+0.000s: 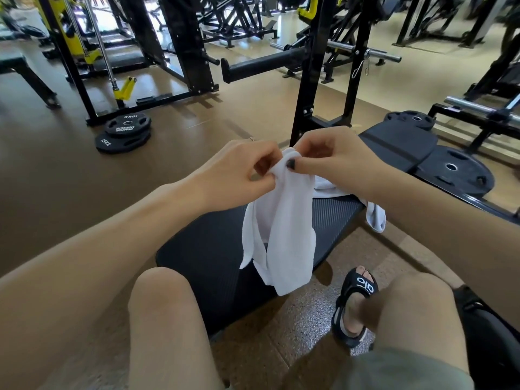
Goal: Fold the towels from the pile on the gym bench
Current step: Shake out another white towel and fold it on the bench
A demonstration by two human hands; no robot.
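- Left hand (239,170): raised above the gym bench (213,257), thumb and fingers pinching the top edge of a white towel (281,229), on the left side of that edge.
- Held towel: hanging free in the air over the middle of the bench pad, bunched at the top between both hands, lower end dangling just past the pad's right edge. Long axis close to vertical, top edge toward the far end of the bench, loose lower corners pointing down toward the floor. Hanging in loose uneven folds, not spread flat, not yet squared up.
- Right hand (332,156): touching the left hand's fingertips, thumb and fingers curled and pinching the same top edge from the right.
- Pile of towels (332,188): behind the right forearm, toward the far right of the pad, a rumpled white heap partly hidden; one end (375,219) spilling over the bench's right edge and hanging down. Number of towels in it impossible to tell.
- Progress, judged from this view: early. No folded towel visible anywhere on the bench; one towel in hand with top corners apparently being matched, the heap left to do.
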